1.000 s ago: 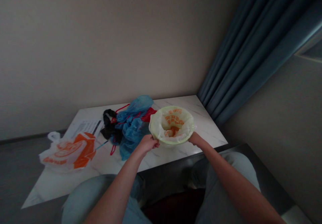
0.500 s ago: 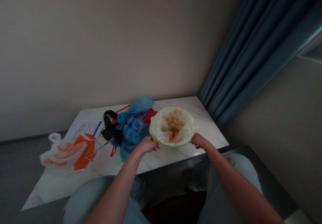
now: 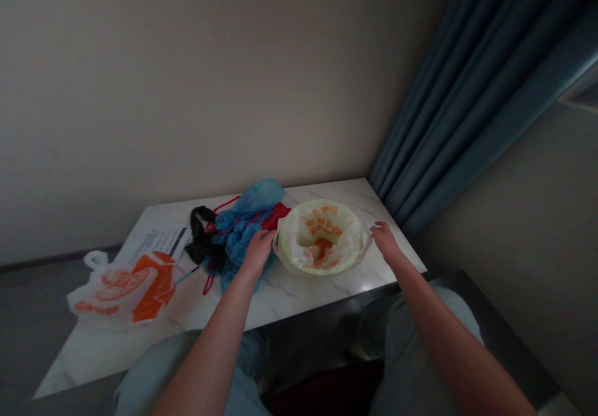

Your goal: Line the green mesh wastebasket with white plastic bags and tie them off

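A round pale yellow-green bin (image 3: 320, 271) stands on the white marbled tabletop. A thin white plastic bag (image 3: 343, 220) with orange print lines it, its edge folded out over the rim. On the left side, my left hand (image 3: 260, 249) is closed at the bag's outer edge, its fingertips partly hidden. Across from it, my right hand (image 3: 385, 239) pinches the bag's edge, which is drawn outward from the rim. Just left of the bin lie crumpled blue plastic bags (image 3: 240, 238), partly behind my left hand.
A white and orange plastic bag (image 3: 124, 288) lies at the left, over a printed sheet (image 3: 163, 240). A black plastic bag (image 3: 200, 235) and a red one (image 3: 276, 215) touch the blue pile. Behind is a wall; a blue curtain (image 3: 467, 104) hangs at right.
Both hands have moved up and outward from the bin's near rim to its left and right sides. The bag's edge is now pulled out at the sides. The bin stays in place.
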A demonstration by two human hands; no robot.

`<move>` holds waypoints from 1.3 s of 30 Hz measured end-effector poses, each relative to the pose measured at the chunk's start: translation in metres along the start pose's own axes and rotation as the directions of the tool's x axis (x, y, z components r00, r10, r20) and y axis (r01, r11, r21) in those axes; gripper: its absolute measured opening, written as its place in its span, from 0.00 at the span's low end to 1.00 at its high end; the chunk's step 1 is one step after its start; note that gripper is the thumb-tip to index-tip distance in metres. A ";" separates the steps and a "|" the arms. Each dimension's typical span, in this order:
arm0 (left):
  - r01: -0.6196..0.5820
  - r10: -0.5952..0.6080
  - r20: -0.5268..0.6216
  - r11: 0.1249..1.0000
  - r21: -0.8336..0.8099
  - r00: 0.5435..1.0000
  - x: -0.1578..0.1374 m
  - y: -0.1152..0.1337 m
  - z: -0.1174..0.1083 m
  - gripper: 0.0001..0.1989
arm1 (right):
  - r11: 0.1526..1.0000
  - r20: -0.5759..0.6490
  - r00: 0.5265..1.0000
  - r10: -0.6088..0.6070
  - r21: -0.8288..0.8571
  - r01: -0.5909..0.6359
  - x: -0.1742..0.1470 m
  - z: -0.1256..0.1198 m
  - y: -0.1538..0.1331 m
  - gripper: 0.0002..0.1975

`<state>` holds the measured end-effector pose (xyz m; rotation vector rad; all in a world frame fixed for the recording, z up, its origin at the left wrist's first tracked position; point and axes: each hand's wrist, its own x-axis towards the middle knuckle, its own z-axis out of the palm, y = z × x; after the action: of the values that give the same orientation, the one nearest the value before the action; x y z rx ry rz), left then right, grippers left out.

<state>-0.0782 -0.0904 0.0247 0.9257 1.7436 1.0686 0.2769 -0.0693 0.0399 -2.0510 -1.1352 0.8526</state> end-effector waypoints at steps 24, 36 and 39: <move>0.026 -0.025 0.100 1.000 -0.005 0.995 -0.006 -0.010 0.016 0.20 | 0.937 0.331 0.940 0.080 0.296 -0.184 0.009 0.043 -0.015 0.16; 0.036 -0.042 0.062 0.995 0.092 0.997 -0.007 -0.017 0.011 0.12 | 0.952 0.329 0.927 0.178 0.180 -0.247 0.008 0.043 -0.011 0.08; 0.036 -0.044 0.082 0.994 0.102 0.996 -0.008 -0.018 0.014 0.08 | 0.962 0.287 0.940 0.187 0.141 -0.234 0.009 0.044 -0.008 0.06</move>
<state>-0.0647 -0.1003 0.0070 0.9797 1.7515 0.9108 0.2427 -0.0482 0.0184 -1.9758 -0.9493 1.3264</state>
